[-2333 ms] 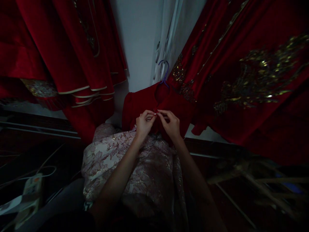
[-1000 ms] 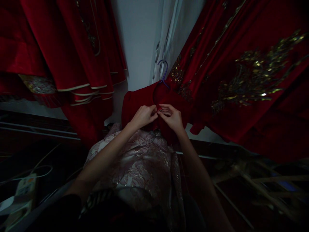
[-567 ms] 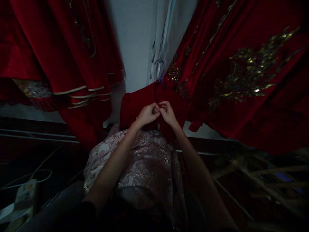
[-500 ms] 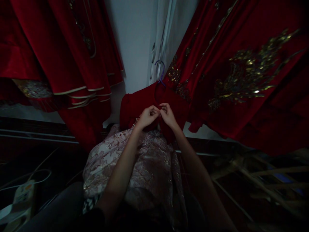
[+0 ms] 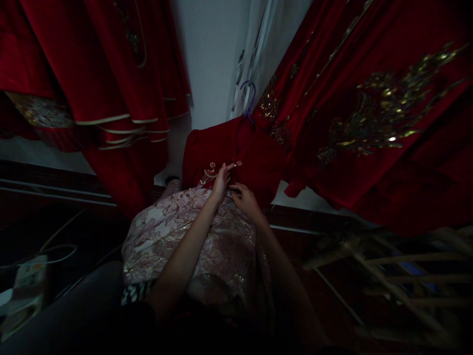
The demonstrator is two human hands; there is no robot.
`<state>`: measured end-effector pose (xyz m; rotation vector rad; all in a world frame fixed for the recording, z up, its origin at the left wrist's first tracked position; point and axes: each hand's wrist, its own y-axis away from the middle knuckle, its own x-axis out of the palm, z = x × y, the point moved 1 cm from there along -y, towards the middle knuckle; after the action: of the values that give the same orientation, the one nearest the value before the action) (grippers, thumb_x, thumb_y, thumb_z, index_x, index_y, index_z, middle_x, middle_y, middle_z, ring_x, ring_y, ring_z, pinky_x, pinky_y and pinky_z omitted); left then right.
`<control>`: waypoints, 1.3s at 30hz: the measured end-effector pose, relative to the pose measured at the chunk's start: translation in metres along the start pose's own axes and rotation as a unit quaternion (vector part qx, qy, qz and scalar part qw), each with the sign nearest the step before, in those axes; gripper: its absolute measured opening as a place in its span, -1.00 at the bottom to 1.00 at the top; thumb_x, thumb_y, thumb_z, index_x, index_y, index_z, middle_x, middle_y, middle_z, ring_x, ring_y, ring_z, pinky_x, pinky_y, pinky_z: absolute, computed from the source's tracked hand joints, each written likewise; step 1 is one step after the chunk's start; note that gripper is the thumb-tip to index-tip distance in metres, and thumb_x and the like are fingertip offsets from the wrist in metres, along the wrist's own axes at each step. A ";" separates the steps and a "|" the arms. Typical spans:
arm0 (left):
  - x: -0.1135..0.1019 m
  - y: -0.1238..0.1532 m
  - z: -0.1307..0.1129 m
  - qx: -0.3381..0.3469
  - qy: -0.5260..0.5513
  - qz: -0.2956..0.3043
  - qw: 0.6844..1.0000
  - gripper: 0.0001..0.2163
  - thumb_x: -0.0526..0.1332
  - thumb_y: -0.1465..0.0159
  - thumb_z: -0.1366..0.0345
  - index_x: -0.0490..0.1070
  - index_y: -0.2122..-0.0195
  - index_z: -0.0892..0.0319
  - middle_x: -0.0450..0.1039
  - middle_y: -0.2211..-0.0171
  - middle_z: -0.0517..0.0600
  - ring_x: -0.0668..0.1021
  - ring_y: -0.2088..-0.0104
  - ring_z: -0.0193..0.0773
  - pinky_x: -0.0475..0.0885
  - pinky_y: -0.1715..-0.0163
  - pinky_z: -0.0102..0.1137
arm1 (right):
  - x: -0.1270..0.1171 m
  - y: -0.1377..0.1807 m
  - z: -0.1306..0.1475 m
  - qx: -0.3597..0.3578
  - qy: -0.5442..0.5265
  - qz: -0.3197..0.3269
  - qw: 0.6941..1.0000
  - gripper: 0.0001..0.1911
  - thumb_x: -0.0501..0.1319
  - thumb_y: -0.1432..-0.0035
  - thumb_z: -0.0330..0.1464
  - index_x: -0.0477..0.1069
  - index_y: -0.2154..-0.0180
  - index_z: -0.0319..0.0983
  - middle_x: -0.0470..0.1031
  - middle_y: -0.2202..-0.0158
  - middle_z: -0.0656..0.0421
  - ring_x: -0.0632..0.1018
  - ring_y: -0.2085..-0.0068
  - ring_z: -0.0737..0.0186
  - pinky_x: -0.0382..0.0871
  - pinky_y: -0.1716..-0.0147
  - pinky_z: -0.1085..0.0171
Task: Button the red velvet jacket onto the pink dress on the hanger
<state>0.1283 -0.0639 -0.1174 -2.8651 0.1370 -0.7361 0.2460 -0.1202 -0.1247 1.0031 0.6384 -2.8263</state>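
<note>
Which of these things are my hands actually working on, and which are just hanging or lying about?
In hand: small red garment on purple hanger; beaded ornament on it; left hand and right hand touching it.
Just about: pink brocade fabric under the arms; gold-embroidered red gown; red drapes; power strip; wooden rack.

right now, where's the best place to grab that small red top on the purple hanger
Probably by the purple hanger at the base of its hook, just above the collar of the red top, coming from the front. The hook stands clear above the cloth, while the fabric hangs loose and the beaded trim on its chest looks delicate.
</note>
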 end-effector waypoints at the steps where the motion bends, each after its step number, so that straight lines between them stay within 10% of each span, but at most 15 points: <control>1: -0.001 0.001 -0.004 0.003 -0.019 0.011 1.000 -0.51 -0.11 -0.32 -0.05 0.48 0.06 0.11 0.28 -0.21 -0.01 0.24 -0.27 -0.14 0.06 -0.27 -0.19 | 0.002 0.000 -0.003 0.013 0.022 -0.002 1.000 -0.58 0.14 -0.10 -0.40 0.39 -0.03 -0.29 0.29 -0.13 -0.10 0.33 -0.20 0.03 0.22 -0.20 0.03; 7: 0.001 0.005 0.012 0.022 -0.115 0.002 0.993 -0.76 0.17 -0.20 0.19 0.46 0.18 0.18 0.46 0.01 0.08 0.47 -0.04 -0.17 0.25 -0.15 -0.20 | -0.009 0.000 -0.018 0.008 0.017 -0.080 0.997 -0.13 0.19 -0.10 -0.29 -0.19 -0.33 -0.32 0.04 -0.28 -0.18 0.17 -0.30 0.01 0.11 -0.25 -0.01; 20: 0.021 0.021 0.023 0.038 -0.117 0.139 0.983 -0.36 0.37 -0.04 0.28 0.19 -0.15 0.09 0.16 -0.24 0.12 0.22 -0.25 -0.05 0.22 -0.18 -0.15 | -0.077 -0.001 0.033 0.010 -0.309 -0.150 0.939 -0.40 0.24 -0.09 -0.20 0.21 -0.16 -0.09 0.30 -0.20 0.06 0.31 -0.24 0.16 0.14 -0.26 0.06; 26: 0.022 0.017 0.051 0.031 -0.144 0.111 0.983 -0.28 0.37 -0.04 0.27 -0.01 -0.15 0.10 0.25 -0.08 0.19 0.50 0.30 -0.37 0.45 0.26 -0.34 | -0.098 0.013 0.054 0.025 -0.340 -0.053 0.939 -0.59 0.21 -0.15 -0.17 0.37 -0.04 -0.09 0.34 -0.18 0.09 0.40 -0.17 0.13 0.30 -0.17 0.06; 33: 0.016 0.012 0.046 0.036 -0.246 0.121 0.961 -0.75 0.23 -0.13 0.32 0.28 0.17 0.22 0.36 0.43 -0.10 0.40 0.47 -0.40 0.34 0.40 -0.47 | -0.091 0.019 0.047 0.131 -0.275 0.094 0.948 -0.54 0.28 -0.07 -0.17 0.41 -0.02 -0.16 0.42 -0.11 0.06 0.44 -0.13 0.13 0.29 -0.17 0.05; 39: 0.018 0.025 0.000 -0.004 -0.274 0.215 0.937 -0.84 0.15 -0.12 0.26 0.38 0.50 0.25 0.35 0.55 -0.12 0.36 0.51 -0.39 0.28 0.46 -0.48 | -0.080 0.010 0.009 0.187 -0.180 -0.006 0.966 -0.36 0.33 0.02 -0.11 0.34 -0.08 -0.20 0.35 -0.17 -0.04 0.37 -0.20 -0.02 0.28 -0.18 -0.06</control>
<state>0.1433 -0.0906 -0.1138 -2.7676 0.6515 0.1493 0.3056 -0.1385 -0.0726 0.4872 0.0756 -3.0881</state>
